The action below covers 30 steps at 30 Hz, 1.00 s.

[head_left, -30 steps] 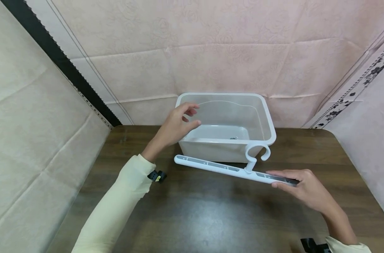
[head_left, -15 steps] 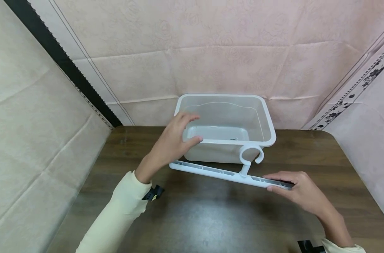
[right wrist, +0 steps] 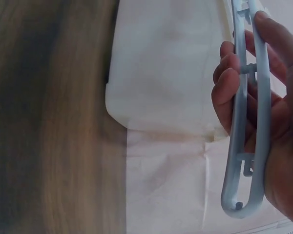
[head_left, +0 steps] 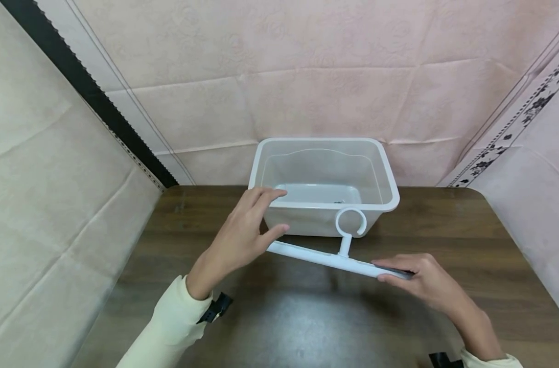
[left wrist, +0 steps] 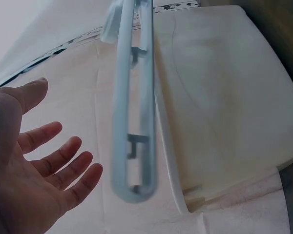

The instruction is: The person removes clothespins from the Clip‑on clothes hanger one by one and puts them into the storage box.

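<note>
A pale blue plastic clothes hanger (head_left: 318,257) with a round hook is held level above the table, its hook in front of the bin. My right hand (head_left: 426,281) grips its right end between thumb and fingers. In the right wrist view the hanger's slotted arm (right wrist: 263,112) runs through that hand, fingers curled at its far side. My left hand (head_left: 240,235) hovers by the hanger's left end and hides the tip in the head view. From the left wrist, the left palm (left wrist: 24,190) and spread, relaxed fingers stay apart from the slotted end (left wrist: 121,117).
A translucent white plastic bin (head_left: 325,205) stands at the table's back edge behind the hanger. A small dark spot shows on its floor, too small to identify. Patterned cloth (head_left: 325,102) hangs behind and at both sides of the brown wooden table (head_left: 302,322).
My left hand has come back from over the bin, down and nearer me, to the hanger's left end. My right hand has shifted the hanger left and slightly nearer me.
</note>
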Each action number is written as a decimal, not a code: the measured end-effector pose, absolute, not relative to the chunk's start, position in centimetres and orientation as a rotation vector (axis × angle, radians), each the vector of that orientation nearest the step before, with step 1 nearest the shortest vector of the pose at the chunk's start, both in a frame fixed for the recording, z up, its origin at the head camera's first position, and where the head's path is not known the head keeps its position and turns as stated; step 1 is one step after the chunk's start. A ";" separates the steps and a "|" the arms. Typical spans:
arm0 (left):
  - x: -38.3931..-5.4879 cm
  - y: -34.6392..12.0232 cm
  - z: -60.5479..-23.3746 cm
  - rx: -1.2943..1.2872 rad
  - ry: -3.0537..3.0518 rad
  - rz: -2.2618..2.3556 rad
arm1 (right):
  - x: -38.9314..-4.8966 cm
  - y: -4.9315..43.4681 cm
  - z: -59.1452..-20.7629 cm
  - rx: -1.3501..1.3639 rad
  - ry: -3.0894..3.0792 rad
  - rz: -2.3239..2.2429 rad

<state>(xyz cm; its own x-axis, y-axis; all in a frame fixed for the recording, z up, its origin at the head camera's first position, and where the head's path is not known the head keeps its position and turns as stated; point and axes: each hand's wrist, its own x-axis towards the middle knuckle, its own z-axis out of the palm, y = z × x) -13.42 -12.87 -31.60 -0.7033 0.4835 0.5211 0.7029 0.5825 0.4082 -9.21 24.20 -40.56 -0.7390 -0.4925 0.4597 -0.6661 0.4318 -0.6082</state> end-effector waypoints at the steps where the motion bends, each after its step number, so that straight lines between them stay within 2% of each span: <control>1: -13.2 -12.9 -31.7 -0.965 -2.464 -0.862 | -9.2 24.1 -40.6 1.026 -2.479 1.195; 20: -11.5 -13.9 -32.4 -0.995 -2.511 -0.878 | -8.4 22.3 -42.9 1.162 -2.462 1.017; 30: -11.3 -14.2 -32.5 -0.999 -2.517 -0.870 | -7.7 22.0 -45.1 1.179 -2.569 1.128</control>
